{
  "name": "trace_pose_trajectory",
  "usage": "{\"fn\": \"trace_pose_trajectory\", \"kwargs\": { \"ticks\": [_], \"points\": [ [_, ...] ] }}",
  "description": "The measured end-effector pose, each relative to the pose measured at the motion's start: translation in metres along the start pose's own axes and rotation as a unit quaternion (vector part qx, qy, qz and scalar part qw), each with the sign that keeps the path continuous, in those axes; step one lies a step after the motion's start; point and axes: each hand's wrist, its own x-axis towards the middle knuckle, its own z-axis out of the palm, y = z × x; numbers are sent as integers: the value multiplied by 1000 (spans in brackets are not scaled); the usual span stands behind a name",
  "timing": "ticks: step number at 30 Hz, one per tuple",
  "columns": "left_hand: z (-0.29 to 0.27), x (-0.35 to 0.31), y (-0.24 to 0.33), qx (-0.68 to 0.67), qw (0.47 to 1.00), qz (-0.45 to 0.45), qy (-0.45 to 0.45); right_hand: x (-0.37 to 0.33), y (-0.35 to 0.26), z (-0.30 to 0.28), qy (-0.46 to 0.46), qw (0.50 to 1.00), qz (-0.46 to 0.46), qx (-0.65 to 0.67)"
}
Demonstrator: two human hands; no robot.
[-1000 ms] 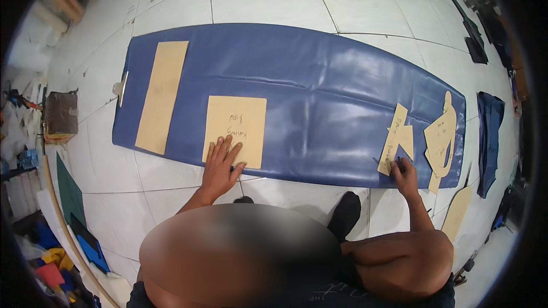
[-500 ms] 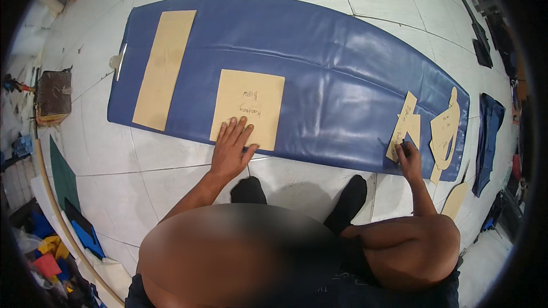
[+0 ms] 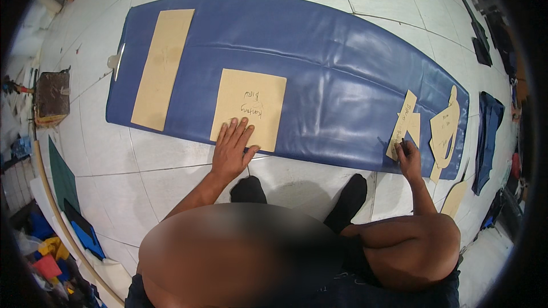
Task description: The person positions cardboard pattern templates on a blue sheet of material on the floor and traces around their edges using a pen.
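Observation:
A wide sheet of blue glossy vinyl [image 3: 297, 108] lies on the floor in front of me. My left hand [image 3: 233, 145] rests flat, fingers spread, on the near edge of a square tan card piece [image 3: 254, 94] with handwriting on it. At the sheet's right end my right hand [image 3: 409, 157] pinches a dark pen [image 3: 404, 144] over a narrow tan card piece [image 3: 406, 111]. Whether its tip touches the card I cannot tell. That piece overlaps another small card. Further right lie curved card templates [image 3: 439, 131], one with a slot cut in it.
A long tan card strip [image 3: 164, 71] lies on the sheet's left part, beside a metal clip [image 3: 118, 63] at the edge. Folded dark blue material [image 3: 487, 142] is on the floor to the right. A brown box [image 3: 52, 98] and a curved pole [image 3: 57, 211] are at the left.
My left hand and the square card have shifted very slightly to the right on the sheet. My right hand keeps its place with the pen.

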Motion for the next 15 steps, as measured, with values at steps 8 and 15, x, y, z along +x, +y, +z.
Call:
{"fn": "trace_pose_trajectory", "kwargs": {
  "ticks": [8,15],
  "points": [
    [1,-2,1,5,1000,4,10,1,2,0,-5,1000,-13,26],
    [0,2,1,-4,1000,4,6,3,8,0,8,1000,5,21]
  ]
}}
